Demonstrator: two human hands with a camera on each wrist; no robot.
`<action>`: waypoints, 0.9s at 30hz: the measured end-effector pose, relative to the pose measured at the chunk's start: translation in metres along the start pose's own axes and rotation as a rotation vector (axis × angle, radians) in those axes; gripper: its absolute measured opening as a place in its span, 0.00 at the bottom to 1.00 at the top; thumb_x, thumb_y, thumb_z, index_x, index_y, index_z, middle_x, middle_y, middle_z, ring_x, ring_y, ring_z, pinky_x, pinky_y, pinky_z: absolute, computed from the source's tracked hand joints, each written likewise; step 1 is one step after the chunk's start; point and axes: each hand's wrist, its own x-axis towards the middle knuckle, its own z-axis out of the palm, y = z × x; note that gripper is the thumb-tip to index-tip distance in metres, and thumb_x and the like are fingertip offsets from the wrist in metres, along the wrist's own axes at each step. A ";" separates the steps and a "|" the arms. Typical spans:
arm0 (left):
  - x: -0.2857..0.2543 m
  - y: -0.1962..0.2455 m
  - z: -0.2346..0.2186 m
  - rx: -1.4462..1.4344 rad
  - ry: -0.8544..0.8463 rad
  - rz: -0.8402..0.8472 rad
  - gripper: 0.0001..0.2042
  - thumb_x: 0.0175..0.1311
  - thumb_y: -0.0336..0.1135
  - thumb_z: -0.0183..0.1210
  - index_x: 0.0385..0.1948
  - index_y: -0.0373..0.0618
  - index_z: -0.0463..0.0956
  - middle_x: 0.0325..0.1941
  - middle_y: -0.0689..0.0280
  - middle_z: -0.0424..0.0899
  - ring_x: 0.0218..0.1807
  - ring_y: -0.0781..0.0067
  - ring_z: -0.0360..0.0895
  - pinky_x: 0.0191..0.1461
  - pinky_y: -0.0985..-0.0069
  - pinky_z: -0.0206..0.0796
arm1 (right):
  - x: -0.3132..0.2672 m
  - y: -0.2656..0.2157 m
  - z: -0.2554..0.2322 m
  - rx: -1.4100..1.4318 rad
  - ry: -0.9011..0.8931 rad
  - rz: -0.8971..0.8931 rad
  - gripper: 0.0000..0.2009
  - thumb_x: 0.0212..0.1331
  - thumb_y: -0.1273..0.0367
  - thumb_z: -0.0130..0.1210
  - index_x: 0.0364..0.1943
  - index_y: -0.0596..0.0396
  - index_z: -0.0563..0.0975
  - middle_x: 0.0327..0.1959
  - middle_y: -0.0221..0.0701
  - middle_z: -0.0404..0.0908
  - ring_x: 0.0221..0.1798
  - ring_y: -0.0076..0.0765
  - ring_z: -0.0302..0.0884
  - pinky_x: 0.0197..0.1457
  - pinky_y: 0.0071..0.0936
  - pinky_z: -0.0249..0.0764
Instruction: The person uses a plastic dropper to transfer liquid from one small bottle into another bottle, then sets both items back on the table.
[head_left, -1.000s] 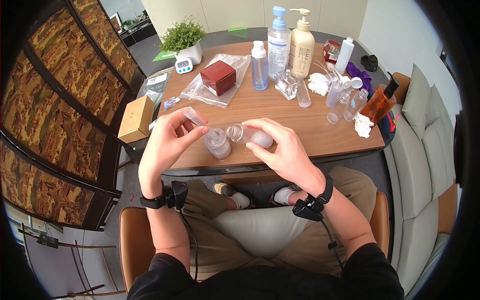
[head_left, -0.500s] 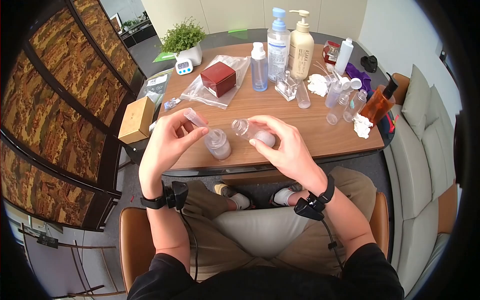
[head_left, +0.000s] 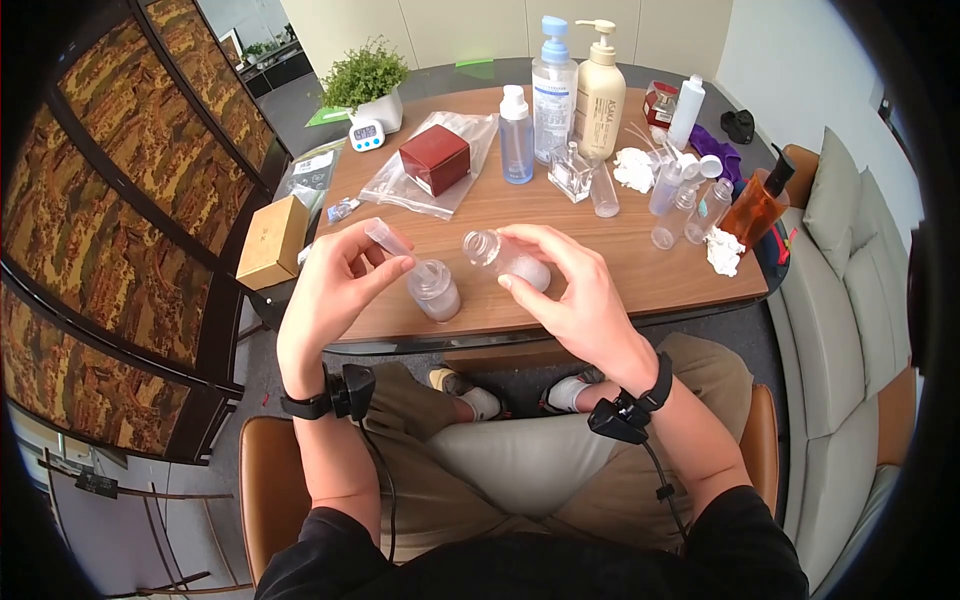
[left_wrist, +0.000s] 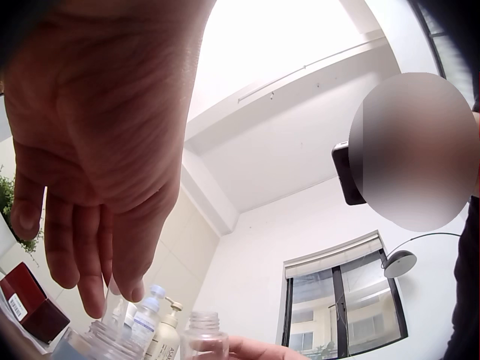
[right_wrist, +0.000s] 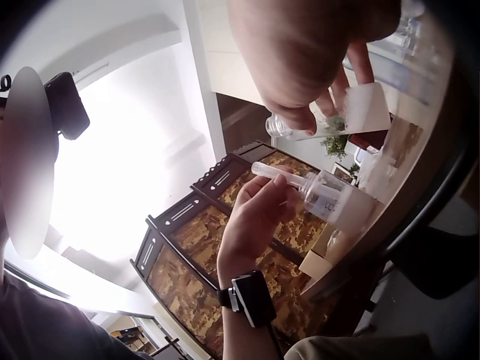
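Note:
My left hand [head_left: 340, 275] pinches a clear plastic tube [head_left: 386, 238] between thumb and fingers; its lower end meets the mouth of a clear jar [head_left: 434, 292] standing on the table, whitish contents low inside. In the right wrist view the tube [right_wrist: 279, 174] slants into the jar [right_wrist: 330, 201]. My right hand [head_left: 575, 290] grips a small clear bottle [head_left: 525, 268], tilted with its uncapped neck towards the jar but apart from it. Whitish contents lie in the bottle's lower part. The left wrist view shows that bottle's neck [left_wrist: 204, 322] beside the jar.
Behind the hands are a red box [head_left: 435, 158] on a plastic bag, a blue bottle [head_left: 516, 140] and tall pump bottles. Small bottles, crumpled tissue [head_left: 724, 251] and an amber pump bottle [head_left: 756, 212] crowd the right. A cardboard box [head_left: 272, 240] lies left.
My right hand has drawn the small bottle slightly right, away from the jar's mouth. My left hand keeps its pinch on the tube, nearly unmoved.

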 end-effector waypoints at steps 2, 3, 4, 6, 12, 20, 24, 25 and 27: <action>0.000 -0.002 0.000 -0.003 0.001 0.000 0.09 0.70 0.36 0.74 0.44 0.42 0.90 0.24 0.75 0.80 0.25 0.88 0.63 0.29 0.78 0.55 | -0.001 0.005 0.000 -0.004 -0.020 0.016 0.21 0.67 0.75 0.69 0.64 0.62 0.81 0.58 0.45 0.90 0.63 0.44 0.89 0.70 0.41 0.81; 0.000 -0.002 0.000 -0.006 0.001 0.005 0.09 0.70 0.36 0.74 0.44 0.42 0.90 0.25 0.75 0.80 0.25 0.88 0.63 0.29 0.78 0.55 | -0.002 0.007 0.001 -0.007 -0.039 0.030 0.21 0.67 0.75 0.69 0.64 0.62 0.81 0.58 0.45 0.90 0.63 0.44 0.89 0.70 0.41 0.81; 0.000 -0.002 0.000 -0.009 0.000 0.011 0.09 0.70 0.37 0.74 0.44 0.43 0.90 0.25 0.75 0.80 0.25 0.88 0.63 0.29 0.78 0.55 | -0.003 0.009 0.001 -0.007 -0.038 0.030 0.21 0.67 0.75 0.69 0.64 0.62 0.81 0.58 0.45 0.90 0.63 0.44 0.89 0.70 0.41 0.81; 0.000 0.000 0.001 -0.005 -0.001 -0.002 0.09 0.70 0.37 0.74 0.44 0.43 0.90 0.25 0.75 0.80 0.25 0.88 0.63 0.29 0.78 0.55 | -0.003 0.011 0.002 -0.016 -0.053 0.055 0.21 0.68 0.74 0.69 0.64 0.62 0.81 0.58 0.45 0.90 0.63 0.45 0.89 0.71 0.41 0.81; -0.001 0.005 -0.004 0.033 -0.035 -0.067 0.11 0.70 0.37 0.75 0.45 0.41 0.89 0.32 0.77 0.86 0.31 0.89 0.66 0.34 0.81 0.58 | -0.002 0.014 0.000 -0.007 -0.055 0.050 0.21 0.68 0.73 0.69 0.64 0.62 0.81 0.58 0.45 0.90 0.63 0.45 0.89 0.71 0.40 0.81; 0.000 0.002 -0.001 0.022 -0.005 0.011 0.09 0.70 0.37 0.74 0.44 0.43 0.90 0.25 0.74 0.80 0.25 0.87 0.63 0.29 0.78 0.56 | -0.003 0.010 0.003 -0.012 -0.133 -0.010 0.21 0.68 0.74 0.68 0.65 0.62 0.82 0.56 0.43 0.89 0.57 0.47 0.88 0.63 0.39 0.81; -0.001 0.002 -0.001 0.021 -0.003 0.003 0.09 0.70 0.37 0.74 0.44 0.43 0.90 0.25 0.74 0.80 0.25 0.87 0.63 0.28 0.78 0.55 | -0.004 0.011 0.006 -0.017 -0.147 -0.037 0.23 0.67 0.74 0.68 0.66 0.61 0.82 0.54 0.43 0.88 0.53 0.49 0.87 0.61 0.41 0.80; -0.001 0.002 -0.001 0.020 -0.002 0.005 0.10 0.70 0.37 0.74 0.44 0.43 0.90 0.24 0.74 0.80 0.24 0.87 0.63 0.28 0.78 0.55 | -0.004 0.013 0.007 -0.017 -0.147 -0.037 0.23 0.67 0.74 0.68 0.66 0.61 0.82 0.54 0.43 0.88 0.53 0.49 0.87 0.61 0.41 0.80; -0.001 0.003 -0.001 0.026 -0.002 0.001 0.09 0.70 0.37 0.74 0.44 0.43 0.90 0.24 0.74 0.80 0.24 0.88 0.63 0.28 0.78 0.55 | -0.005 0.016 0.008 -0.087 -0.141 -0.106 0.23 0.67 0.73 0.69 0.66 0.61 0.83 0.53 0.42 0.88 0.54 0.50 0.85 0.63 0.42 0.79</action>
